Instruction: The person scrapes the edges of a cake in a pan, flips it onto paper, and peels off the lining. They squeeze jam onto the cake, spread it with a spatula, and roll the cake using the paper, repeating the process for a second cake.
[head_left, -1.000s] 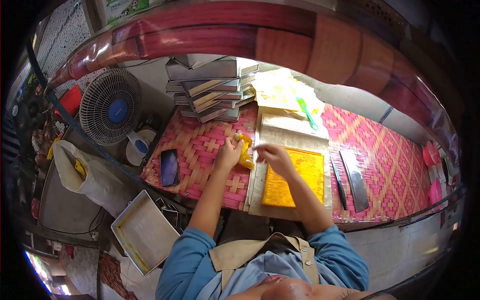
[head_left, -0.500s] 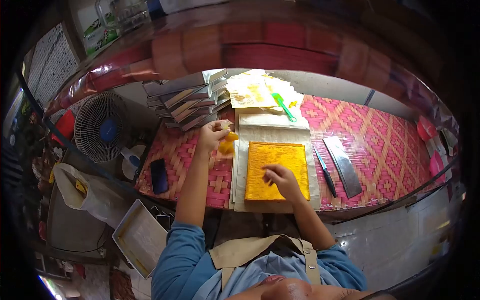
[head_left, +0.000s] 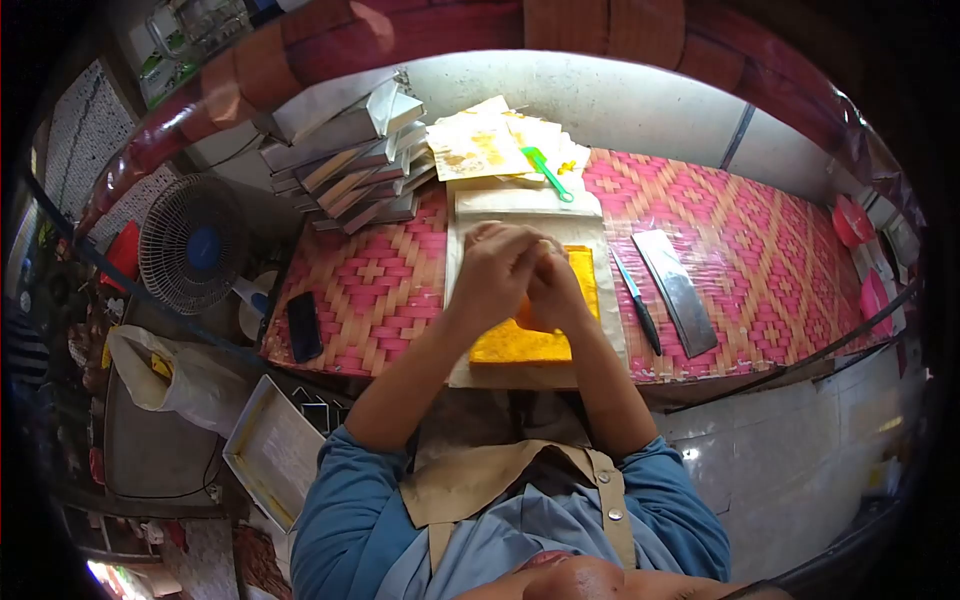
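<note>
Both of my hands meet above a square yellow-orange slab [head_left: 525, 346] that lies on pale paper [head_left: 612, 290]. My left hand [head_left: 493, 268] has its fingers curled against my right hand [head_left: 553, 290], which is also closed. A small orange piece [head_left: 536, 316] shows below and between them; which hand grips it is unclear. Beyond the slab, a green plastic tool [head_left: 547, 174] rests by stained pale sheets [head_left: 480, 145]. To the right lie a black-handled knife [head_left: 640, 305] and a wide metal blade [head_left: 676, 292].
Metal trays [head_left: 345, 165] are stacked at the back left. A black phone [head_left: 304, 326] lies at the table's left side, near a fan [head_left: 192, 245]. A rectangular tray [head_left: 275, 450] stands below the table's left edge. Pink items [head_left: 853, 222] are at the far right.
My left hand has moved right and my right hand up, so they now meet over the slab. The orange piece came along from the left. The camera view has shifted.
</note>
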